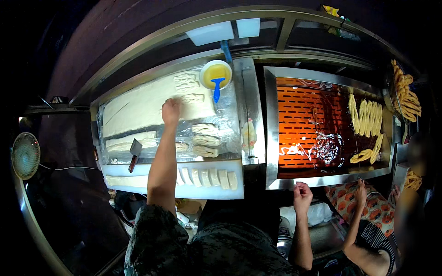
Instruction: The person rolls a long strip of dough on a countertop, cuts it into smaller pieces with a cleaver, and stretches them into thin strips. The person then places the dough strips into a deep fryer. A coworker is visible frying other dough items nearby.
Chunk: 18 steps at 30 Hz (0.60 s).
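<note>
My left hand (171,112) is over a wide sheet of pale dough (133,110), fingers down beside a twisted dough strip (191,99). Whether it grips dough is hidden by the hand itself. More twisted strips (186,82) lie on the sheet's far right part, and folded pieces (205,140) rest nearer on plastic film. On a white cutting board (210,194), cut dough pieces (214,177) stand in a row beside a longer strip (126,180). My right hand (303,196) is by the front rim of a fryer (271,138), fingers curled, nothing visible in them.
A bowl (203,82) of yellow liquid holds a blue-handled brush (217,90). A dough scraper (134,151) lies at left. Dough sticks (370,118) float in the fryer's oil; fried sticks (407,93) fill a rack at right. A co-worker's hand (360,193) is by the fryer's front rim.
</note>
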{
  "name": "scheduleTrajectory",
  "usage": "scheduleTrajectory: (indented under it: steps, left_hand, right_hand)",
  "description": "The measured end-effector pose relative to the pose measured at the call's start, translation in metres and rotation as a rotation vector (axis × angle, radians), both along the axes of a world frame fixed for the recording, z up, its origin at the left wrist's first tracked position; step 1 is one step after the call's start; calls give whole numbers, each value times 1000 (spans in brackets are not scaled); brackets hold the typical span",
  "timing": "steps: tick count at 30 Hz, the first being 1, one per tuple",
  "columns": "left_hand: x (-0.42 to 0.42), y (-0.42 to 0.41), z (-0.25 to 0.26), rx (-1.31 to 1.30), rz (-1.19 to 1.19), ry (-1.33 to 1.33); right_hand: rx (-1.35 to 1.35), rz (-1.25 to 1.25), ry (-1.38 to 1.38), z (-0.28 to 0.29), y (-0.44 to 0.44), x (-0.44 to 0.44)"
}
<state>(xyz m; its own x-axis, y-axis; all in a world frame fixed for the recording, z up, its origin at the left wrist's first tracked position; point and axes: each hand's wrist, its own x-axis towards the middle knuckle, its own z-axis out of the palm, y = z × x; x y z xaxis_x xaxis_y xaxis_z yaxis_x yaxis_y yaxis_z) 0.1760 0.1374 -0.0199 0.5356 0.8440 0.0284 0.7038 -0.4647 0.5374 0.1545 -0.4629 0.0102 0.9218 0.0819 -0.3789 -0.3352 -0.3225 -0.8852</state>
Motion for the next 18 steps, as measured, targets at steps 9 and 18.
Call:
scheduleTrajectory:
  steps: [9, 18]
  left_hand:
    - [24, -16, 27, -269, -375, -167]
    - [-36, -186, 164, -1190, -549, -437]
  right_hand:
    - [-96, 203, -157, 1, 118, 10]
    - [978, 21, 601, 70, 211, 22]
